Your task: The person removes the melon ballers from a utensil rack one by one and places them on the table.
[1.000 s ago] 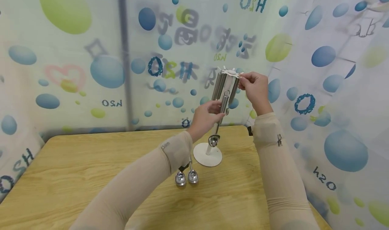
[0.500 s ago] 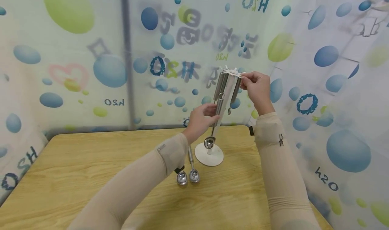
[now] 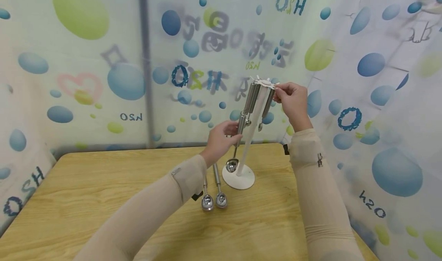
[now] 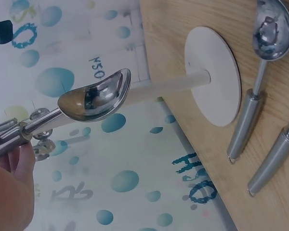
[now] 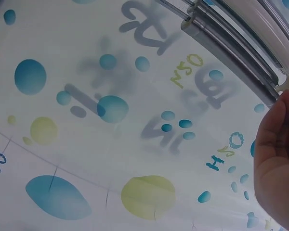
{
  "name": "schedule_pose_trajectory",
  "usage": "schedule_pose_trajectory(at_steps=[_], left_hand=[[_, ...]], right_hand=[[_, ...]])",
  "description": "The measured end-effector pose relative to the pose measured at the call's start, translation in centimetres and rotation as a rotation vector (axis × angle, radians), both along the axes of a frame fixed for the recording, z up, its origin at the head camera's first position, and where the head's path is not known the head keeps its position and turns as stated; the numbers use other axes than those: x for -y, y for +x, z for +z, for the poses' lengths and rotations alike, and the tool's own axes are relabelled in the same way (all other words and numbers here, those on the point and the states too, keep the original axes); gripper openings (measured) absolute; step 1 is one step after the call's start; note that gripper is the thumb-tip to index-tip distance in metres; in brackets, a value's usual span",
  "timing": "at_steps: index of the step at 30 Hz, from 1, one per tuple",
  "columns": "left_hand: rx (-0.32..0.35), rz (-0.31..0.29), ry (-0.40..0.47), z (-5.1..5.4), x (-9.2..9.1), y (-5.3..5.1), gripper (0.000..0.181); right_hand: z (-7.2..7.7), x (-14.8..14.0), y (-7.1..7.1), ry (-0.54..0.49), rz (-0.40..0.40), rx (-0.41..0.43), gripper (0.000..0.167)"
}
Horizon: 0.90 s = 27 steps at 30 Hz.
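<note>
My left hand (image 3: 221, 141) grips the handle of a shiny metal scoop (image 3: 232, 165), bowl hanging down, just left of the white rack's pole (image 3: 254, 132). In the left wrist view the bowl (image 4: 94, 98) appears large, in front of the pole, with nothing in it. My right hand (image 3: 292, 102) pinches the edge of the rack's notched top disc (image 3: 265, 83). Several metal-handled utensils (image 3: 253, 98) hang from that disc; their lower ends are partly hidden. Fingertips of the right hand (image 5: 279, 168) show beside the hanging handles in the right wrist view.
Two more scoops, one left (image 3: 207, 202) and one right (image 3: 221, 200), lie side by side on the wooden table (image 3: 138, 199), left of the rack's round white base (image 3: 238, 178). A patterned curtain (image 3: 193, 111) stands behind the table and along its right side.
My left hand has drawn the scoop left and slightly down, away from the rack, and the gap to the pole has widened. My right hand keeps its hold on the disc.
</note>
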<state>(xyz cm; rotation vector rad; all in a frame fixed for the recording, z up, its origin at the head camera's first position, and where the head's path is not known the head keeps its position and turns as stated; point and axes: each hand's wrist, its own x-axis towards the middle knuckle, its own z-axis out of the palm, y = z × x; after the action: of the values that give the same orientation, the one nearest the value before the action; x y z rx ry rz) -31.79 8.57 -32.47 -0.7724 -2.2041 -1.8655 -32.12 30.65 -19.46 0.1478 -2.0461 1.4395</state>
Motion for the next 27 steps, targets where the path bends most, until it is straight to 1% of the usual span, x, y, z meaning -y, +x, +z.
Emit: schedule_pose_trajectory(at_steps=[7, 11, 16, 22, 27], left_hand=[[0.038, -0.005, -0.014, -0.5, 1.4, -0.2, 0.037], [0.048, -0.005, -0.024, -0.7, 2.1, -0.2, 0.036], [0.045, 0.018, -0.039, -1.0, 2.8, -0.4, 0.035], [0.060, 0.042, -0.053, -1.3, 3.6, -0.8, 0.036], [0.054, 0.059, -0.068, -1.4, 4.5, -0.9, 0.037]], right_hand=[[0.1, 0.2, 0.2, 0.000, 0.002, -0.002, 0.017], [0.1, 0.1, 0.3, 0.002, 0.002, -0.002, 0.018], [0.0, 0.0, 0.2, -0.010, 0.012, -0.011, 0.017], [-0.1, -0.1, 0.1, -0.014, 0.012, -0.018, 0.016], [-0.1, 0.0, 0.0, -0.016, 0.004, -0.005, 0.018]])
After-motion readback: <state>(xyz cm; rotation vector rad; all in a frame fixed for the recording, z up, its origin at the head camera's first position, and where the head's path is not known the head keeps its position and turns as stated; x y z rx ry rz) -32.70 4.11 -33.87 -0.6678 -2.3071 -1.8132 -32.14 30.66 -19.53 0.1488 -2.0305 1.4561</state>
